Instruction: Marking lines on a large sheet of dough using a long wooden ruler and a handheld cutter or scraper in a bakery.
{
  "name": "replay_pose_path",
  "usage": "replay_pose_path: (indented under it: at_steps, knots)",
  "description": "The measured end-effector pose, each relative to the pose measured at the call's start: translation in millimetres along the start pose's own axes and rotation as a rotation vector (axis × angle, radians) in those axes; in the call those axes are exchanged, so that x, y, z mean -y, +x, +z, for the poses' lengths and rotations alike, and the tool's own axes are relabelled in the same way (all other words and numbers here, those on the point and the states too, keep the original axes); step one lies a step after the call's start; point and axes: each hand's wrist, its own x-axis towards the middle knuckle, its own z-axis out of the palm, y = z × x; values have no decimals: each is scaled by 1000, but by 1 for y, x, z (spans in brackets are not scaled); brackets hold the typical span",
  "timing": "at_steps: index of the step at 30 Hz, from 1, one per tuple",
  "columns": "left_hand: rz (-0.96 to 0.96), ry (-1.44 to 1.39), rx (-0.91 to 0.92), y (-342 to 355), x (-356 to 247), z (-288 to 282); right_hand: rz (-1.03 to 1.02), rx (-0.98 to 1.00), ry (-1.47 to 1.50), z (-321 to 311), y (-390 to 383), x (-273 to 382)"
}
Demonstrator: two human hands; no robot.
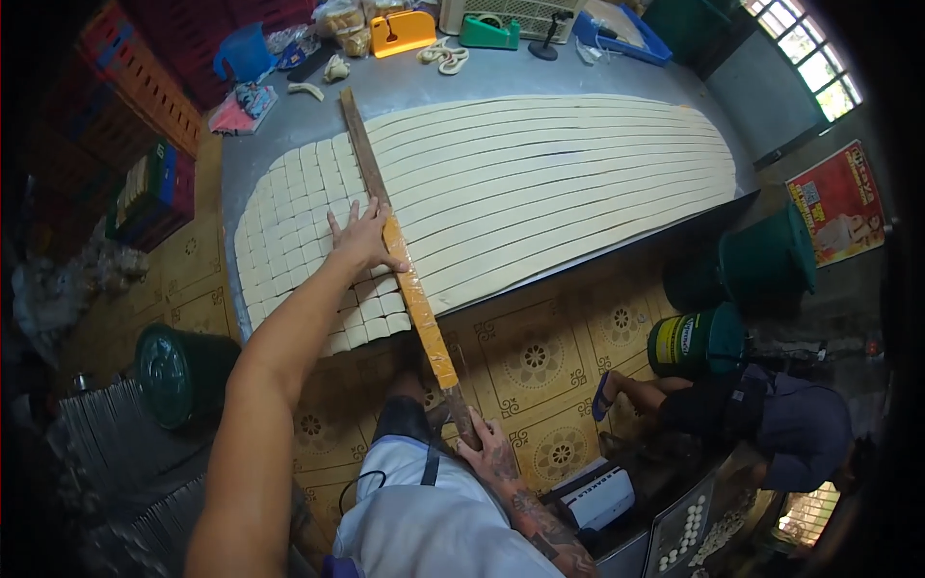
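A large sheet of pale dough (549, 183) lies on the metal table, cut into long strips; its left part is cut crosswise into small squares (299, 226). Across it lies a long wooden stick (419, 299), its middle wrapped in yellow tape, the near end jutting past the table edge. My left hand (361, 239) rests with fingers spread over the cut squares, its thumb side against the stick. My right hand (491, 451), low and off the table, is closed around the stick's near end. A thin dark edge beside that end is too unclear to name.
Along the table's far side stand a blue pitcher (246, 53), an orange scraper-like tool (403, 34), a green tape dispenser (489, 31) and a blue tray (631, 34). Green buckets (768, 255) stand at right, another bucket (178, 376) at left. A person (780, 424) bends at lower right.
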Motion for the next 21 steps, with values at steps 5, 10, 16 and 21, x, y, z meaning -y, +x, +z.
replay_pose_path:
  at_steps: [5, 10, 16, 21]
  knots:
    - [2, 5, -66, 6, 5, 5, -2, 17, -3, -2, 16, 3]
    - [4, -60, -61, 1, 6, 6, 12, -88, 23, -10, 50, 11]
    - [13, -139, -76, -2, 12, 7, -73, -46, 127, -27, 225, 91]
    - [55, -237, -37, 7, 5, 0, -255, 21, -113, -13, 419, 152]
